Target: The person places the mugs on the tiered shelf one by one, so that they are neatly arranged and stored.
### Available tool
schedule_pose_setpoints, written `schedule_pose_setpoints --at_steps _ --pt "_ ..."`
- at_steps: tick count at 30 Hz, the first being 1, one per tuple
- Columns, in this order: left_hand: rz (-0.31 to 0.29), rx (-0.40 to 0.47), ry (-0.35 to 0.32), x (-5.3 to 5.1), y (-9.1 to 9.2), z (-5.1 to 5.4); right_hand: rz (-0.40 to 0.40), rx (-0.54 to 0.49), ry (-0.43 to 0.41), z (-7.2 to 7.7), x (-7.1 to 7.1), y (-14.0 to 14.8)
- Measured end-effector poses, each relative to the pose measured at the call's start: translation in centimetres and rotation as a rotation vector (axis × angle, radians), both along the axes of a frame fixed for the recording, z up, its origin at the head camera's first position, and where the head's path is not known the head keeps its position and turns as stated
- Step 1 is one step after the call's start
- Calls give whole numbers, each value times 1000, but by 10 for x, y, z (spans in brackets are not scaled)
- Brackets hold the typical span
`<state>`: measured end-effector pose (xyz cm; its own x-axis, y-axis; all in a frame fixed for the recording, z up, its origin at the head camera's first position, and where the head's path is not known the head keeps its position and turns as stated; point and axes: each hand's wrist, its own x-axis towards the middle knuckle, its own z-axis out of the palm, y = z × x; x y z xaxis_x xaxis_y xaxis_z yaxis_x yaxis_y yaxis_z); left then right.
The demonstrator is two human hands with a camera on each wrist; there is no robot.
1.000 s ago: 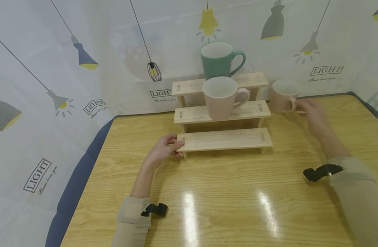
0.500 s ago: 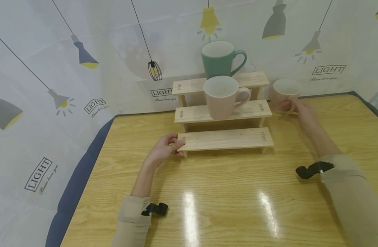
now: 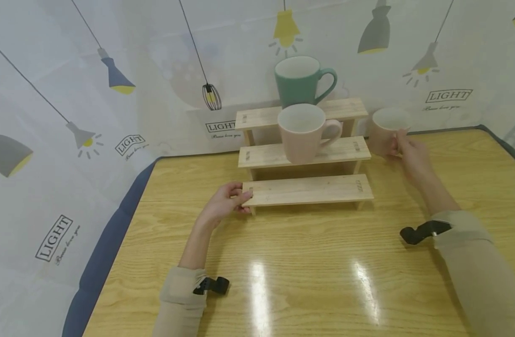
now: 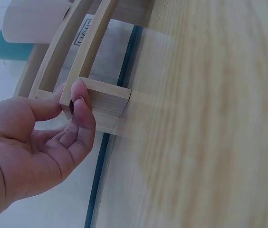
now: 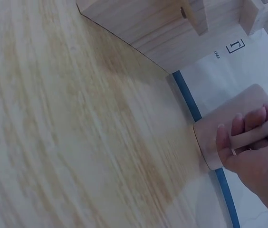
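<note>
The right hand (image 3: 415,155) holds the handle of a pink mug (image 3: 380,138); its fingers are curled around this handle, as the right wrist view shows well. The mug is upright at the far right part of the table (image 3: 316,255), just to the right of a wooden rack (image 3: 309,190) with three steps. Whether the base of the mug is touching the table, I cannot tell with certainty.

The left hand (image 3: 221,204) holds the rack at the left end of its lowest and nearest step. The thumb lies on the upper side of the board, and the other fingers are bent at its end and below it.

On the middle step stands a second pink mug (image 3: 298,140), with its handle pointing to the right. Behind it, on the highest and farthest step, there is a green mug (image 3: 296,88), white inside, and its handle points also to the right. At the far side hangs a pale cloth (image 3: 173,110), printed with lamps and the word LIGHT.
</note>
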<state>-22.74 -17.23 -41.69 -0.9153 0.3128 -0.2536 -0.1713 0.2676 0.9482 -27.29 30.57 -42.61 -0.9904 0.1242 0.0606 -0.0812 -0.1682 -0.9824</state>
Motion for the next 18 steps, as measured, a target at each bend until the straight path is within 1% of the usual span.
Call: schedule_pose_setpoints --at_steps 2,3,5,9,13,16,18 --pt "0 2 -2 0 0 0 -29 35 -8 -2 -1 0" --pt "-1 3 -2 0 0 0 -40 24 -8 -2 -1 0" --pt "-3 4 -1 0 0 0 -58 -27 -5 -2 -1 -1" --pt "-6 4 -1 1 0 1 -83 -132 6 7 5 -7" --pt "-1 3 -6 1 0 1 -137 -155 23 9 6 -10" --pt "0 -1 -5 1 0 1 -193 -136 36 7 6 -10" --pt "-2 0 -3 1 0 1 -232 -115 31 7 6 -9"
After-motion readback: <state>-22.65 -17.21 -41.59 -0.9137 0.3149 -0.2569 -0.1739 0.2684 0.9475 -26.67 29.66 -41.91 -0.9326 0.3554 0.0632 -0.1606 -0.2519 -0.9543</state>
